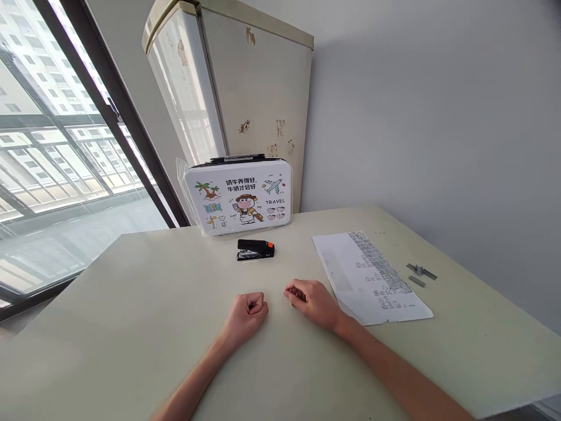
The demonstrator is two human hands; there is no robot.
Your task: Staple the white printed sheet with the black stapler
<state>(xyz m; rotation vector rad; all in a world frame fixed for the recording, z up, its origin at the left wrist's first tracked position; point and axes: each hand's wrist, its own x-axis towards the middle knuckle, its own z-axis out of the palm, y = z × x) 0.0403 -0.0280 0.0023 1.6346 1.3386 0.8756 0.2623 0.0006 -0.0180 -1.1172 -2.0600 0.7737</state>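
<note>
My left hand [246, 313] rests on the pale table as a closed fist, thumb folded over the curled fingers, with nothing seen in it. A short gap away, my right hand [316, 302] lies low over the tabletop, thumb and fingertips pinched together. Whatever is between those fingertips is too small to make out. Beyond both hands stands a black stapler [255, 249] with an orange mark at its right end. A printed sheet of paper [342, 266] lies just right of my right hand, with a grey patterned band running down it.
A white cartoon-printed case [241, 199] in clear plastic wrap stands upright at the table's back. Grey staple strips [419, 272] lie right of the paper. A worn refrigerator [258, 88] is behind the case, a sliding window [65, 134] to the left, a wall on the right.
</note>
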